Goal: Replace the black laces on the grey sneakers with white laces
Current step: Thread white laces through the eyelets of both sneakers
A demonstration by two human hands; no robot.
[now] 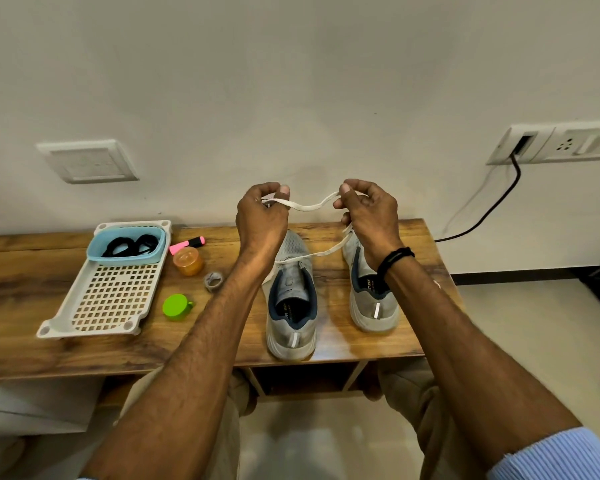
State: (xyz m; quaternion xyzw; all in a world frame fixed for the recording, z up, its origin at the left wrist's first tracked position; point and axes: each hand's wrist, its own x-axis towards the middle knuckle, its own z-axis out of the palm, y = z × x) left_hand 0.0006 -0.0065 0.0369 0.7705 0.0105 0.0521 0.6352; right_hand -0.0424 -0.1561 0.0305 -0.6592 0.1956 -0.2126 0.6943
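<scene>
Holding the white lace [305, 206] above the grey sneakers [291, 306], your left hand [262, 216] and right hand [368, 209] each pinch it in curled fingers; with the black laces [129, 244] in the blue tub [125, 259], relacing seems underway, and next a free end needs guiding into an eyelet.

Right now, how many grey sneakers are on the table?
2. The left sneaker stands centre-frame, heel toward camera; the right sneaker beside it, partly hidden by the right forearm.
</scene>
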